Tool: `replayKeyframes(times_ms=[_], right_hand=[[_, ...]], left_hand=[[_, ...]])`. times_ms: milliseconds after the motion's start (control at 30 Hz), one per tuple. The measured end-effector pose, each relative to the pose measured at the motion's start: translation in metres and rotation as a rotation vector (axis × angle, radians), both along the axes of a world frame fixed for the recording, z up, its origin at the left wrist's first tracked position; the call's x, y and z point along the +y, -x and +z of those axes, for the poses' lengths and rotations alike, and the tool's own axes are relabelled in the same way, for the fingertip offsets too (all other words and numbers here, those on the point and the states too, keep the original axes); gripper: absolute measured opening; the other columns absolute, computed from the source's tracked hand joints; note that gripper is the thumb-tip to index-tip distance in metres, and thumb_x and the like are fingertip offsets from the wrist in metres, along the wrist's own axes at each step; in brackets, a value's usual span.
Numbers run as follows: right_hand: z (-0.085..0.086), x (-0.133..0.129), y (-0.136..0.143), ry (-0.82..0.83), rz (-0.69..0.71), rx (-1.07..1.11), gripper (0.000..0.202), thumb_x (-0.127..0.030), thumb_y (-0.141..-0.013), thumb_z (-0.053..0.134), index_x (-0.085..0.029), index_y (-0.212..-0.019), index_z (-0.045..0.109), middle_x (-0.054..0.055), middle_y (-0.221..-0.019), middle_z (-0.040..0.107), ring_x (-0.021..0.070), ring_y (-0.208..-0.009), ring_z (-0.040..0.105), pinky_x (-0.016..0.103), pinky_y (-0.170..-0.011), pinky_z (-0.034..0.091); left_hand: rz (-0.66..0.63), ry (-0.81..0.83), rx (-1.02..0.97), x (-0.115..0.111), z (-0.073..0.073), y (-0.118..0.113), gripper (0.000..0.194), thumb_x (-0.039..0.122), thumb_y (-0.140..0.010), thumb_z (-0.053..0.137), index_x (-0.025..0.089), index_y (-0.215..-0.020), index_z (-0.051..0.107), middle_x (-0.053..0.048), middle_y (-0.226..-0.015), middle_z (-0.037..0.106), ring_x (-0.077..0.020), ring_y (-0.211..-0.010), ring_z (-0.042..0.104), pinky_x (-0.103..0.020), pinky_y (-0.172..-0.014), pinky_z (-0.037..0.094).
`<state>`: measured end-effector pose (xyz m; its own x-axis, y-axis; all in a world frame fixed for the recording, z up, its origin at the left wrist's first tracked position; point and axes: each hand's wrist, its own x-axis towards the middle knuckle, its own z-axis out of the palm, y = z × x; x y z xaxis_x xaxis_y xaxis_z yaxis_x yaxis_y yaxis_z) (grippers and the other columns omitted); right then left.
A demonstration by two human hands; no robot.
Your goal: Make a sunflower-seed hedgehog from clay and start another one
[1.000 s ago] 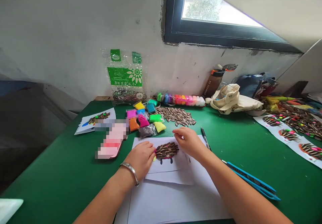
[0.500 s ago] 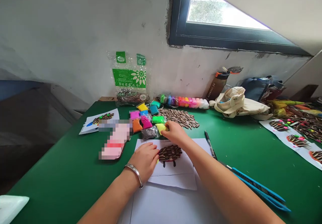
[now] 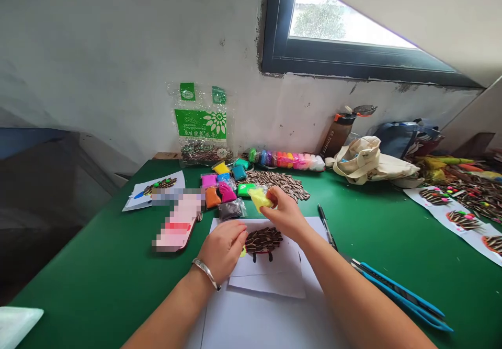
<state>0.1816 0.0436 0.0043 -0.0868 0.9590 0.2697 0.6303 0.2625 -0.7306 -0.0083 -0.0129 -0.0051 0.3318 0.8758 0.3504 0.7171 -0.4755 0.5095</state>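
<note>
My right hand (image 3: 286, 210) pinches a small packet of yellow clay (image 3: 259, 198) between thumb and fingers, raised just above the paper's top edge. On the left side of the paper (image 3: 270, 286) rests my left hand (image 3: 221, 247), wearing a silver bangle (image 3: 206, 273), its fingers loosely bent and holding nothing that I can see. Close by those fingers is a hedgehog-like picture (image 3: 264, 240) covered in dark striped seeds, with black legs and a bit of yellow at its left end. Beyond the hands lie several clay packets (image 3: 227, 192) in other colours and a heap of sunflower seeds (image 3: 280, 181).
A pink phone-like item (image 3: 178, 226), partly blurred out, and finished seed pictures (image 3: 157, 189) lie left. To the right are a black pen (image 3: 326, 226) and a blue tool (image 3: 403, 294). Along the wall stand a seed bag (image 3: 204, 129), a bottle (image 3: 339, 132) and a cloth bag (image 3: 364, 160).
My right hand has lifted the yellow clay packet off the pile and drawn it slightly to the right. My left hand has stayed by the picture, its fingers a little more bent.
</note>
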Motion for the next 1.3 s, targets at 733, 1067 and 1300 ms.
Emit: replayKeyframes(times_ms=[733, 1067, 1300], right_hand=[[0.001, -0.054, 0.026, 0.127, 0.218, 0.062, 0.015, -0.023, -0.072, 0.06, -0.021, -0.073, 0.045, -0.005, -0.068, 0.052, 0.0102, -0.062, 0.046, 0.02, -0.054, 0.034], [0.008, -0.048, 0.019, 0.044, 0.173, 0.234, 0.024, -0.02, -0.08, 0.052, -0.021, -0.103, 0.057, 0.002, -0.094, 0.061, 0.0107, -0.069, 0.053, 0.022, -0.06, 0.044], [0.006, -0.048, 0.018, 0.013, 0.166, 0.201, 0.01, -0.016, -0.081, 0.05, -0.021, -0.088, 0.055, -0.001, -0.078, 0.059, 0.0114, -0.07, 0.052, 0.022, -0.06, 0.042]], left_hand=[[0.06, 0.58, -0.714, 0.002, 0.021, -0.002, 0.042, 0.047, -0.074, 0.063, 0.013, -0.098, 0.067, -0.006, -0.093, 0.071, -0.0248, -0.088, 0.065, -0.03, -0.074, 0.051], [0.038, 0.573, -0.643, 0.0, 0.019, -0.004, 0.034, 0.044, -0.075, 0.062, 0.014, -0.091, 0.066, -0.004, -0.081, 0.068, -0.0214, -0.077, 0.063, -0.027, -0.065, 0.05], [0.087, 0.42, -0.382, -0.002, 0.022, -0.004, 0.029, 0.043, -0.079, 0.056, 0.016, -0.074, 0.063, 0.001, -0.065, 0.059, -0.0138, -0.062, 0.052, -0.022, -0.056, 0.04]])
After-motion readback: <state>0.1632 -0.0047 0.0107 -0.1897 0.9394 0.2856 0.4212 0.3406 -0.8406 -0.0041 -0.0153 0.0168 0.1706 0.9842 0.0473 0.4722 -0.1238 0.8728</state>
